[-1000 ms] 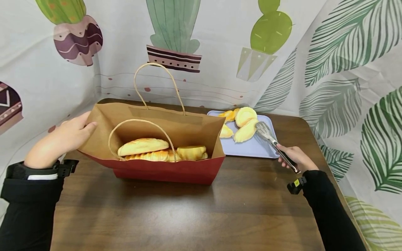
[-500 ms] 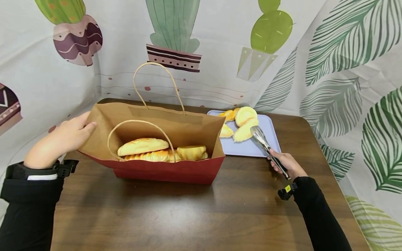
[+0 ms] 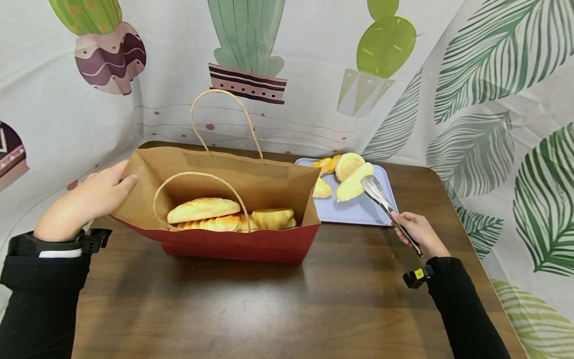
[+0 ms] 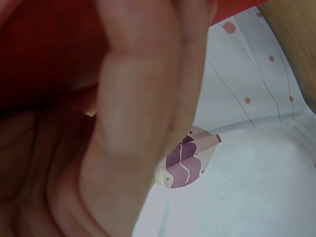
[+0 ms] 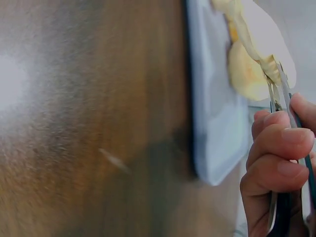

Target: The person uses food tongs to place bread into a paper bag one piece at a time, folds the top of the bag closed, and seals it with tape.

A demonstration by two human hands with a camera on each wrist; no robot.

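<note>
At the upper left rim of the red paper bag (image 3: 233, 244), my left hand (image 3: 96, 192) grips the paper between thumb and fingers. The bag stands wide at the top, with several bread rolls (image 3: 204, 209) inside. My right hand (image 3: 419, 232) holds metal tongs (image 3: 381, 197) with dark handles, fingers wrapped round them. The tongs' tips pinch the near end of a long pale bun (image 3: 353, 185), and the right wrist view shows its end (image 5: 269, 69) squeezed between them. The bun is over the light blue tray (image 3: 354, 214); whether it still touches the tray is unclear.
A round pastry (image 3: 349, 166), an orange-yellow bread (image 3: 327, 164) and another pale piece (image 3: 321, 188) lie on the tray, partly behind the bag's right side. Two twisted paper handles (image 3: 228, 93) rise from the bag. A printed cloth (image 3: 314, 50) hangs behind the wooden table (image 3: 251, 314).
The tongs have moved first left and nearer, then forward again onto the long bun, which has shifted slightly and now sits in their tips. My left hand and the bag have stayed put.
</note>
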